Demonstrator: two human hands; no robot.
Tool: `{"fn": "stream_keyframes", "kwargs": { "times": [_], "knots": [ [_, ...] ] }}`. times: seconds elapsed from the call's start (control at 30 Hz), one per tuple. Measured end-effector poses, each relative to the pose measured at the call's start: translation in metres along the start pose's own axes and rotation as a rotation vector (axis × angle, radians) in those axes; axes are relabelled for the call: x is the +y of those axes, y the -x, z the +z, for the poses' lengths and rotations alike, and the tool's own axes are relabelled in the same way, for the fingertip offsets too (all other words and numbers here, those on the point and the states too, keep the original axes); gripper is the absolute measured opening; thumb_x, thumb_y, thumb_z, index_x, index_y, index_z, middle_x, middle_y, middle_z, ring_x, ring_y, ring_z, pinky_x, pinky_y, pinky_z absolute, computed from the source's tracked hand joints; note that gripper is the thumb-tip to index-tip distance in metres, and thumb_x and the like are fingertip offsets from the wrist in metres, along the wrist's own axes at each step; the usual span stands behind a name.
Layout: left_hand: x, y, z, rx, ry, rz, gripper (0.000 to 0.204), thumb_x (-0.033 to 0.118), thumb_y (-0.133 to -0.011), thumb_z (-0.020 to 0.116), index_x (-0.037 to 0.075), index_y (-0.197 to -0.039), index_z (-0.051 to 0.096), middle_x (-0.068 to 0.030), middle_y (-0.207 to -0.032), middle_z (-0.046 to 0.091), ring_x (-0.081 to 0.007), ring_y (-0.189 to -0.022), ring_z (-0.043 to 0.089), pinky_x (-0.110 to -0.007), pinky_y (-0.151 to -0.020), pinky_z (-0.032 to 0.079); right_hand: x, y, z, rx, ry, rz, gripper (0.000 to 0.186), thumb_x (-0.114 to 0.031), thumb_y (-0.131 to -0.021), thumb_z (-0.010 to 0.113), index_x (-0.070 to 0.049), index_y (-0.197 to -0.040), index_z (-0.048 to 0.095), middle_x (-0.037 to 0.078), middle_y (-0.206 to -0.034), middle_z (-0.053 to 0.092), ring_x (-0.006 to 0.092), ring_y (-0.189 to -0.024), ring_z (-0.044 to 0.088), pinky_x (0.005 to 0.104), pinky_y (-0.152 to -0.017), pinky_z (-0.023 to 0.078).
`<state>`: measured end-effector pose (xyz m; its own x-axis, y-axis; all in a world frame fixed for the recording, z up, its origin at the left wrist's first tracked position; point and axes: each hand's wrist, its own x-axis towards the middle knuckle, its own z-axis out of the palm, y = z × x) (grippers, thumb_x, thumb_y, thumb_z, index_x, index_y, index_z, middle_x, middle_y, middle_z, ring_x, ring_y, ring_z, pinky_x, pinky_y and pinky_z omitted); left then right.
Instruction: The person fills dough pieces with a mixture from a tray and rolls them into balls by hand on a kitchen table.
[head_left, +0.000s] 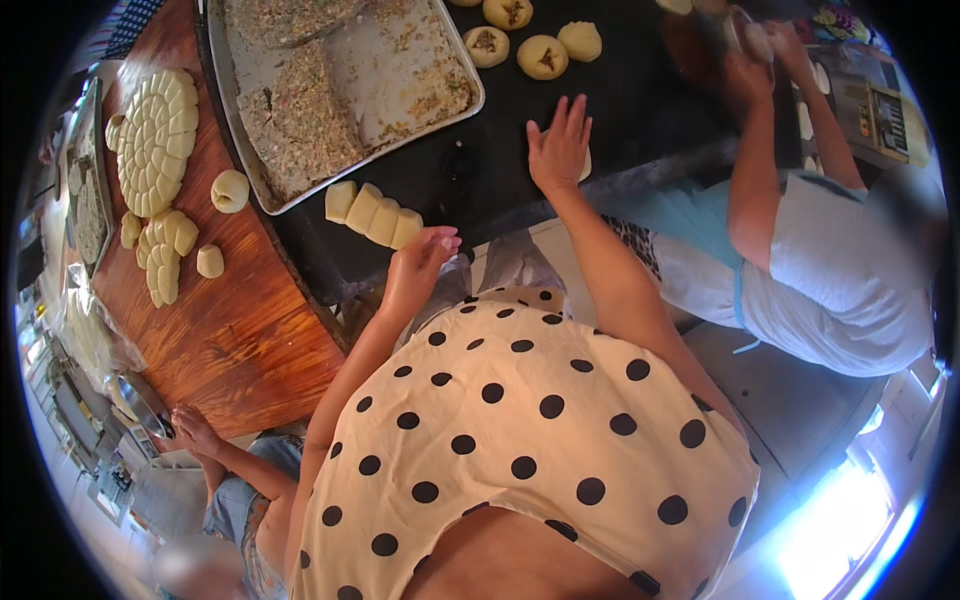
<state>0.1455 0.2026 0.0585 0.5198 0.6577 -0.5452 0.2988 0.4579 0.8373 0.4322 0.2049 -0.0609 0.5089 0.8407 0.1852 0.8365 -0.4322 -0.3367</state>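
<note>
My right hand (562, 148) lies flat on the black table (470, 195), fingers spread. A pale piece of dough (586, 166) shows at the edge of its palm, mostly covered. Closer to the table's front edge, my left hand (425, 262) has its fingers curled together, and whatever may be in them is hidden. Right beside it a short row of cut dough pieces (372, 214) sits side by side. Beyond my right hand are several round buns, one of them a dough bun (542, 57) with brown filling showing at its top.
A metal tray (400, 140) of chopped filling (310, 130) stands at the back left. On the wooden table (260, 350) are a large round of dough pieces (157, 140) and smaller lumps. Co-workers sit at right, with hands (755, 65) on a round thing, and at lower left.
</note>
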Motion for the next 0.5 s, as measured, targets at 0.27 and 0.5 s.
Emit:
{"fn": "stream_keyframes", "kwargs": {
  "times": [0.27, 0.5],
  "knots": [
    [-0.02, 0.02, -0.024, 0.064, -0.081, -0.05, 0.034, 0.025, -0.101, 0.054, -0.003, -0.119, 0.06, -0.0109, -0.105, 0.069, -0.0146, -0.096, 0.064, -0.028, -0.087, 0.051, 0.036, 0.027, -0.009, 0.162, 0.125, 0.197, 0.067, -0.04, -0.098, 0.047, 0.004, -0.146, 0.031, 0.032, -0.155, 0.014, 0.0421, -0.145, 0.015, 0.0535, -0.117, 0.014],
    [-0.025, 0.031, -0.018, 0.016, -0.088, -0.011, 0.031, 0.022, -0.101, 0.053, -0.004, -0.117, 0.06, -0.0111, -0.101, 0.07, -0.0151, -0.092, 0.066, -0.027, -0.083, 0.051, 0.045, 0.025, -0.013, 0.094, 0.107, 0.184, 0.065, -0.04, -0.095, 0.053, 0.003, -0.142, 0.038, 0.027, -0.15, 0.03, 0.0395, -0.141, 0.026, 0.05, -0.115, 0.022]
  ]
}}
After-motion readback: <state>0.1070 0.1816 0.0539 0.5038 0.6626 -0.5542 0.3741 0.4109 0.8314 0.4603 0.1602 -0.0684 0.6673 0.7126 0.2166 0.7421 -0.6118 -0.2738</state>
